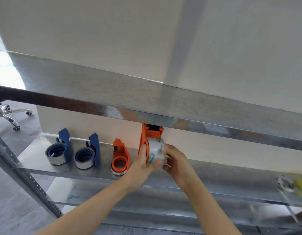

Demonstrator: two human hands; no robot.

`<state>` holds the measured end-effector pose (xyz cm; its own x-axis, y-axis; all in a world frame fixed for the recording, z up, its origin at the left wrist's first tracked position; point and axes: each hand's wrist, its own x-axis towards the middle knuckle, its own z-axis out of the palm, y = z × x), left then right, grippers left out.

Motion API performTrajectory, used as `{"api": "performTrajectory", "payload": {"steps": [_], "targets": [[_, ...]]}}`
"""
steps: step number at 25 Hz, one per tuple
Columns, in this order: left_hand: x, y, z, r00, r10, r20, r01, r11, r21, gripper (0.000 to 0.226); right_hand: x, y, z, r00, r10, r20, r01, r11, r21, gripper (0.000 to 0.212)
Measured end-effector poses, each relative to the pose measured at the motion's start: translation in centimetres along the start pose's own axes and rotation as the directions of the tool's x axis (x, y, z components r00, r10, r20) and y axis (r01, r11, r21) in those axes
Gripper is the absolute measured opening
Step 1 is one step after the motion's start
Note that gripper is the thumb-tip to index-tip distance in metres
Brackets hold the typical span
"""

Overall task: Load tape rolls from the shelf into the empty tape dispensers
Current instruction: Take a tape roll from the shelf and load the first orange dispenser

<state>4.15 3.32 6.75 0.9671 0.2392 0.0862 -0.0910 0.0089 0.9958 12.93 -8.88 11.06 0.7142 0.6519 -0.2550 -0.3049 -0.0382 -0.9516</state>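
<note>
Metal shelf [36, 156] against a pale wall: my left hand [143, 160] grips the orange dispenser [144, 138], my right hand [176, 160], at 3 o'clock, clasps the clear roll [157, 150]; seated crooked, I judge it could jam or slip off.

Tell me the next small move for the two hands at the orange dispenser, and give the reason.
Probably press the clear tape roll fully onto the hub of the held orange dispenser. The left hand grips dispenser and roll, the right hand cups the roll's other side, and whether it is fully seated cannot be told. Three loaded dispensers already stand on the shelf.
</note>
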Motion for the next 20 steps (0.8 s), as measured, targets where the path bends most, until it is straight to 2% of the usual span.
{"api": "performTrajectory", "payload": {"steps": [2,4,6,9,12,13,16,18,20], "targets": [[-0.4,-0.4,0.3,0.999,0.008,0.039,-0.008,1.0,0.005,0.069,0.2,-0.9,0.2,0.998,0.051,-0.034,-0.053,0.997,-0.047,0.034],[-0.6,-0.6,0.5,0.999,0.0,0.048,0.001,1.0,-0.012,0.071,0.4,-1.1,0.2,0.997,-0.001,-0.076,-0.005,0.997,-0.083,0.029],[-0.6,-0.5,0.4,1.0,-0.011,0.011,0.011,0.999,-0.034,0.065,0.1,-0.5,0.1,0.997,-0.076,-0.025,0.073,0.993,-0.09,0.02],[-0.6,0.0,0.0,0.999,-0.008,-0.05,0.007,1.0,-0.02,0.054,-0.8,0.6,-0.5,0.988,-0.142,0.067,0.153,0.969,-0.193,0.014],[-1.0,0.1,-0.2,0.999,-0.003,-0.032,0.003,1.0,-0.001,0.052,-1.1,0.2,-0.7,0.992,-0.058,0.112,0.065,0.996,-0.063,0.024],[-1.2,-0.1,-0.2,1.0,-0.004,-0.024,0.004,1.0,-0.003,0.055,-0.9,-0.2,-0.5,0.997,-0.023,0.076,0.027,0.998,-0.051,0.029],[-1.8,-0.7,0.3,1.0,0.001,0.015,-0.002,1.0,0.021,0.068,0.3,-1.6,0.2,0.989,0.004,-0.147,-0.038,0.972,-0.232,0.043],[-2.0,-1.0,0.7,0.999,-0.007,0.051,0.005,0.999,0.038,0.072,0.7,-1.8,0.5,0.981,-0.013,-0.195,-0.038,0.966,-0.257,0.037],[-2.1,-1.1,0.7,0.998,-0.016,0.055,0.012,0.998,0.058,0.074,0.6,-1.7,0.4,0.986,-0.012,-0.167,-0.021,0.98,-0.197,0.026]]}}
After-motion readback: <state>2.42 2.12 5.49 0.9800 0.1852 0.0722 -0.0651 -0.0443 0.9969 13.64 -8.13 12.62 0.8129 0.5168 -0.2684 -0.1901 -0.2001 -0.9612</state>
